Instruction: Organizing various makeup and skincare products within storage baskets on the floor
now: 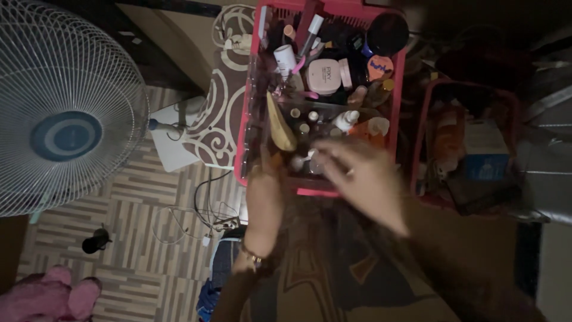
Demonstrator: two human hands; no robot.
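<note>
R hand [363, 176] centre-right of frame, fingers spread fairly wide, motion-blurred, palm down over the near edge of the pink slotted plastic basket [253, 89]. Fingertips sit at a small white-capped bottle [311, 156] in the basket's near row; can't tell if it's pinched or only touched (blur). Ring visible on one finger.

L hand [265, 200] centre, lower, at the basket's near-left corner. Looks closed on the rim or on smth there, grip itself not readable. Bracelet on that wrist.

Key relation: the bottle lies just up-frame of the R fingertips, standing upright, long axis toward the camera. R hand is nearer; L is beside and below it.

Outward, inside basket:
- tan curved elongated item [280, 122], long axis running up-down the frame, just left of the bottle
- white pump/spray bottle [345, 119], up-right of fingertips
- pale pink round compact w/ dark lettering [325, 76], upper centre
- white tube [286, 59], left of compact
- black round lid [387, 33], top right corner
- orange heart-ish label w/ blue print [379, 67]

Right of frame: second red basket [424, 125] w/ a blue-and-white box [485, 152]. Left: white pedestal fan [62, 107]. Cables on the striped floor [149, 209], lower left.
</note>
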